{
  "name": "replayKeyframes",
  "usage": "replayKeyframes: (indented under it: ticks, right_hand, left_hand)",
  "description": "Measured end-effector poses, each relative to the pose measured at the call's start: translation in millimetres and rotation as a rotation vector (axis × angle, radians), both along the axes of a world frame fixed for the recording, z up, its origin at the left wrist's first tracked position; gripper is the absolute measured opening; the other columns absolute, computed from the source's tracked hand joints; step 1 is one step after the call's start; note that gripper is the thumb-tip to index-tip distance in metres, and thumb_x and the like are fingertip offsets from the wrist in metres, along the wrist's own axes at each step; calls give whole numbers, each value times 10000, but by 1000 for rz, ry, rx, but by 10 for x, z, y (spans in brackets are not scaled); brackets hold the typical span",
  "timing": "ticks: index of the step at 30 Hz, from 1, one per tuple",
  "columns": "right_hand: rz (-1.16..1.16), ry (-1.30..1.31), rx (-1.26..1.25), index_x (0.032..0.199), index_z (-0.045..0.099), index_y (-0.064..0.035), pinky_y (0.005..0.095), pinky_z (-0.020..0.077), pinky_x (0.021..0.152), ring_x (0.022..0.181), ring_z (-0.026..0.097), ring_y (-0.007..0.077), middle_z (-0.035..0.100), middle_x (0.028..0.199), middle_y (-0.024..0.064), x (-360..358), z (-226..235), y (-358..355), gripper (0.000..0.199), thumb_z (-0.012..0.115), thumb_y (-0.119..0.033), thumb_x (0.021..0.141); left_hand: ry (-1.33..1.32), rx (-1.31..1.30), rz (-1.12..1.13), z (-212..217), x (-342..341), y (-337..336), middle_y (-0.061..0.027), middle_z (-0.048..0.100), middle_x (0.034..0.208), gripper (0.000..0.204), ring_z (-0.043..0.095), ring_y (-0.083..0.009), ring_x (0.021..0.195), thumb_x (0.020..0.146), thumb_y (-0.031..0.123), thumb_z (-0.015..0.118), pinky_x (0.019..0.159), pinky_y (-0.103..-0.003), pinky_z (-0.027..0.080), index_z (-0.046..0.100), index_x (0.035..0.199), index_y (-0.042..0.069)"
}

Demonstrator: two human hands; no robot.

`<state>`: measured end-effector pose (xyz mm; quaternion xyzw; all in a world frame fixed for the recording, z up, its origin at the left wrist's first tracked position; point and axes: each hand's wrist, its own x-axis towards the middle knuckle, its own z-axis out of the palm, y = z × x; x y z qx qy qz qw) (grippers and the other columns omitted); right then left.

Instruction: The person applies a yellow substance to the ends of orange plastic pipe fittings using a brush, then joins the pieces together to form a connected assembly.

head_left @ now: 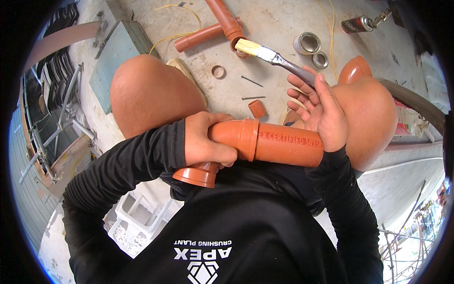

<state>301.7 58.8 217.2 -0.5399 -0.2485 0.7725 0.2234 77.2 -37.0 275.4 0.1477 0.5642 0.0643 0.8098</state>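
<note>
My left hand (208,139) is closed around an orange plastic pipe elbow (236,135). A short straight orange pipe (291,144) runs from its collar toward my right wrist, and a flared socket end (195,176) points down below my left fingers. The pipe lies level across my lap. My right hand (321,106) holds a paintbrush (283,61) by its dark handle, in the crook between thumb and forefinger. Its other fingers are loosely spread. The pale yellow bristles point away to the upper left, in front of an open pipe end on the floor.
On the concrete floor lie joined orange pipes (203,37), an orange ring (218,71), a short orange piece (257,109) and nails (252,81). An open tin (308,43), its lid (320,59), a torch canister (359,23) and an orange fitting (354,70) stand right. Yellow cord (189,32) trails left.
</note>
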Motion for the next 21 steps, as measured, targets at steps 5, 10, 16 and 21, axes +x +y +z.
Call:
replayKeyframes:
  ticks: [5,10,16,21]
  right_hand:
    - [-8,9,4,1367,522,-34,292,476,893,1004,606,156,682,1166,113,13,-12,-4,530,486,-449,1040]
    - [17,22,-12,1398,498,-66,344,447,947,1070,574,194,647,1215,95,35,-16,4,506,487,-417,1034]
    - [16,42,-16,1399,497,-63,346,447,940,1065,573,194,646,1215,98,34,-15,3,515,498,-421,1028]
    - [-11,20,-1,1368,516,-24,297,482,871,983,605,159,680,1167,119,18,-7,6,530,492,-439,1039]
  left_hand:
    - [-3,-16,-6,17,4,17,-90,680,909,647,675,-181,747,702,123,736,704,-300,557,523,1295,-26]
    - [4,-1,-31,26,8,31,-91,681,893,627,677,-183,746,712,110,731,706,-304,560,525,1288,-27]
    - [18,2,-37,14,4,20,-98,683,905,637,682,-188,752,705,112,739,713,-308,562,522,1287,-31]
    - [4,6,-46,-8,-6,12,-98,683,912,641,684,-182,762,717,132,738,721,-308,565,513,1294,-34]
